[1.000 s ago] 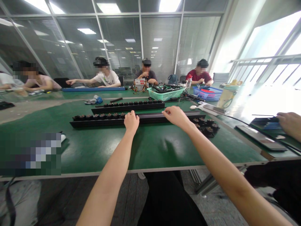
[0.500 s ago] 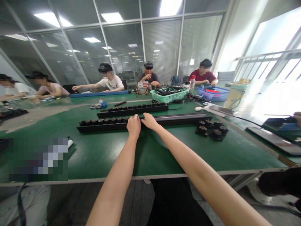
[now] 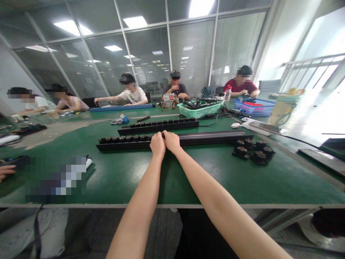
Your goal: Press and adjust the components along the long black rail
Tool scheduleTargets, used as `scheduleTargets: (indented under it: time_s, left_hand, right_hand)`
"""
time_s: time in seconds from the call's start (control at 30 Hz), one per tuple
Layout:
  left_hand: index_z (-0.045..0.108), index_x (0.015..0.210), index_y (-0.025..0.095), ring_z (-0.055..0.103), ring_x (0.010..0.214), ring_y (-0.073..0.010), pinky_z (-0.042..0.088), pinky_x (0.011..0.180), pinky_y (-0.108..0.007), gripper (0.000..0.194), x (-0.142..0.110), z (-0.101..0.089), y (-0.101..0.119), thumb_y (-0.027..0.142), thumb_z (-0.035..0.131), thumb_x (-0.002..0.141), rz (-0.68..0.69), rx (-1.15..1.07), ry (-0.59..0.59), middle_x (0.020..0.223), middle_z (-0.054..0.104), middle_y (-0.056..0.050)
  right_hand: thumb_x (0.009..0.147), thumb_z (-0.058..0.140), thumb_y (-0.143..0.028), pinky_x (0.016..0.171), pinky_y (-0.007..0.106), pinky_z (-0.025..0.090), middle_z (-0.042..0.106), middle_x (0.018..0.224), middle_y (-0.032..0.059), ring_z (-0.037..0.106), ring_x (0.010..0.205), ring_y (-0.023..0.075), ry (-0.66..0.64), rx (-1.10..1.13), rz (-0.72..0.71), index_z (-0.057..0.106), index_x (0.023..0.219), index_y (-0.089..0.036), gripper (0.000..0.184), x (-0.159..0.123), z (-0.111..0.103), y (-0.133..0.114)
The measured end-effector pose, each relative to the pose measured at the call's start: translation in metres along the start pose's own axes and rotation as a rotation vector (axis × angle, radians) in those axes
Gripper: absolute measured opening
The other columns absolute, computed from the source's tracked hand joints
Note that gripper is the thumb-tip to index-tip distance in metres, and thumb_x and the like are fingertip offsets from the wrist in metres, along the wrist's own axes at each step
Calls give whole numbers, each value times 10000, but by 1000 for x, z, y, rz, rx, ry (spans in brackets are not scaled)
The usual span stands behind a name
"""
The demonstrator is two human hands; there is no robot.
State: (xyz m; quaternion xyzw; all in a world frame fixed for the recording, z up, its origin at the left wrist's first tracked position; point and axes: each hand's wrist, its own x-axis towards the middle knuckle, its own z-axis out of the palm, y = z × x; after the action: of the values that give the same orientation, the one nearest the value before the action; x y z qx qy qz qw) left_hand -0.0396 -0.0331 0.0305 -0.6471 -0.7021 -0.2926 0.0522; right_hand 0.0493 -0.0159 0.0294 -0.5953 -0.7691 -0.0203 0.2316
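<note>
A long black rail lies across the green table, with a row of small black modules standing in its left half. The channel in its right half is bare. At the end of the row my left hand and my right hand press side by side over the rail, fingers closed and thumbs close together. A bit of something dark shows between them, mostly hidden by the fingers. Several loose black modules lie by the rail's right end.
Behind sits a second black rail filled with modules. Farther back are a green basket of cables and a blue basket. A phone lies at right. Co-workers sit opposite; another person's hand shows at left.
My view has turned slightly left, so the scene sits farther right. My right hand has drawn closer to my left at the rail. Another person's hand has come into view at left.
</note>
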Motion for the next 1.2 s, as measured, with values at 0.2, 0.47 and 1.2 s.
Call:
scheduleTargets:
  time_s: [0.2, 0.47, 1.2]
  left_hand:
    - [711, 1154, 184, 562, 1209, -278, 457, 1036, -393, 364, 4, 0, -12, 222, 367, 1042, 102, 61, 130, 1267, 676, -119]
    - [724, 1201, 185, 476, 1336, -306, 447, 1104, -429, 357, 4, 4, -20, 179, 432, 995, 4, 43, 205, 1440, 578, -130]
    - [710, 1268, 197, 480, 1351, -306, 526, 1049, -435, 408, 4, 18, -31, 221, 385, 1022, -33, -1, 194, 1413, 601, -148]
  right_hand:
    - [1103, 353, -383, 898, 354, 501, 703, 1238, 156, 674, 1118, 263, 11, -52, 5, 563, 1252, -171, 334, -1, 1, -5]
    - [1085, 425, -361, 920, 344, 502, 699, 1250, 163, 665, 1145, 263, 8, -55, 6, 558, 1264, -155, 304, -2, 1, -5]
    - [1094, 388, -335, 960, 375, 478, 687, 1275, 183, 639, 1186, 272, 17, -85, 1, 555, 1291, -145, 321, -5, 1, -6]
